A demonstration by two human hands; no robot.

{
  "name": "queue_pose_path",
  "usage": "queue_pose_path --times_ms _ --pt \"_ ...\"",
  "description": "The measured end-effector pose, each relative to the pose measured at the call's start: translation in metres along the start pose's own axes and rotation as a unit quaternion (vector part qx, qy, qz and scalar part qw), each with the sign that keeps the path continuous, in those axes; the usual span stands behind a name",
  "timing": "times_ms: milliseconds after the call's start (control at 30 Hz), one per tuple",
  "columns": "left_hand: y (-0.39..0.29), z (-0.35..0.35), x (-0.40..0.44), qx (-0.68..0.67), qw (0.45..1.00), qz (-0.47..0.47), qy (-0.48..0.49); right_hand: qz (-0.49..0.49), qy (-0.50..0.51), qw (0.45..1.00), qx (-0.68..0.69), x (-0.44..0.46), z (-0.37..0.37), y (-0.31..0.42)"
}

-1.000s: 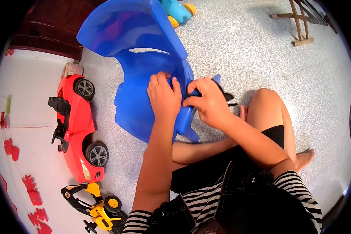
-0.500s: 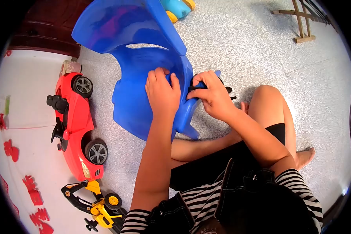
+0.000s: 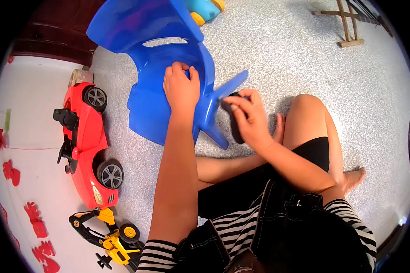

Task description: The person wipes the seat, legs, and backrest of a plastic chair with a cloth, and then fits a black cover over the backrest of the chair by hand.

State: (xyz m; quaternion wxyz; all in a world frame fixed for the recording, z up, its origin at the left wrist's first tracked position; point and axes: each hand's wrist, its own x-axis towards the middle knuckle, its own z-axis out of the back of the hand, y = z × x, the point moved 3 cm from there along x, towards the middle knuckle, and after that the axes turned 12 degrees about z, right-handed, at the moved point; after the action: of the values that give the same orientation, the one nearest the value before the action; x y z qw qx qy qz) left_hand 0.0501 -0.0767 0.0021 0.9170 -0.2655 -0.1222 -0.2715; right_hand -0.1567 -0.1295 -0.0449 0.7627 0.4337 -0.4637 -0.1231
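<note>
A blue plastic child's chair [image 3: 146, 107] is in front of me, with its slotted backrest at the top and its legs showing on the right. My left hand [image 3: 181, 86] rests over the seat, its fingers curled; a bit of blue shows between thumb and fingers, but I cannot make out whether it is a separate thing. Beside the chair's legs, my right hand [image 3: 250, 116] is closed on a dark elongated object [image 3: 236, 125]. That object hangs downward close to a chair leg, partly hidden by the fingers, and its kind is unclear.
Along the left wall stand a red toy car [image 3: 84, 145] and a yellow toy excavator [image 3: 117, 248]. A blue and yellow toy [image 3: 205, 10] is beyond the chair. A wooden rack [image 3: 348, 27] stands at the upper right. My legs [image 3: 312, 123] are folded on the speckled floor.
My right hand has drawn away from the chair's side, and the dark object now points downward. The chair has shifted and turned slightly, showing more of a leg. My left hand moved up-left with it.
</note>
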Motion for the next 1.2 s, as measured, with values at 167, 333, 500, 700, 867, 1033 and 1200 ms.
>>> queue_pose_path --times_ms 167,333,500,700,867,1033,1200 --pt "0.004 -0.01 0.015 0.014 1.0 0.004 -0.021 -0.029 -0.005 0.998 0.048 -0.019 -0.033 0.023" --pt "0.006 -0.01 0.014 0.008 1.0 -0.007 -0.025 0.019 0.035 0.999 0.017 -0.048 -0.035 0.029" --pt "0.004 -0.007 0.012 0.025 1.0 0.004 -0.018 -0.032 -0.022 0.995 0.09 -0.032 -0.034 0.011" --pt "0.006 -0.008 0.014 0.026 1.0 -0.005 -0.017 -0.035 -0.028 0.997 0.058 -0.009 -0.034 0.013" --pt "0.004 -0.006 0.012 0.022 1.0 0.006 -0.009 -0.065 -0.033 0.997 0.025 0.01 -0.034 0.001" --pt "0.004 -0.008 0.013 0.032 0.999 -0.009 -0.019 0.016 0.001 1.0 0.022 -0.001 -0.029 0.021" --pt "0.004 -0.007 0.015 0.044 0.999 0.004 -0.012 0.029 -0.014 0.999 0.003 0.011 -0.033 0.01"
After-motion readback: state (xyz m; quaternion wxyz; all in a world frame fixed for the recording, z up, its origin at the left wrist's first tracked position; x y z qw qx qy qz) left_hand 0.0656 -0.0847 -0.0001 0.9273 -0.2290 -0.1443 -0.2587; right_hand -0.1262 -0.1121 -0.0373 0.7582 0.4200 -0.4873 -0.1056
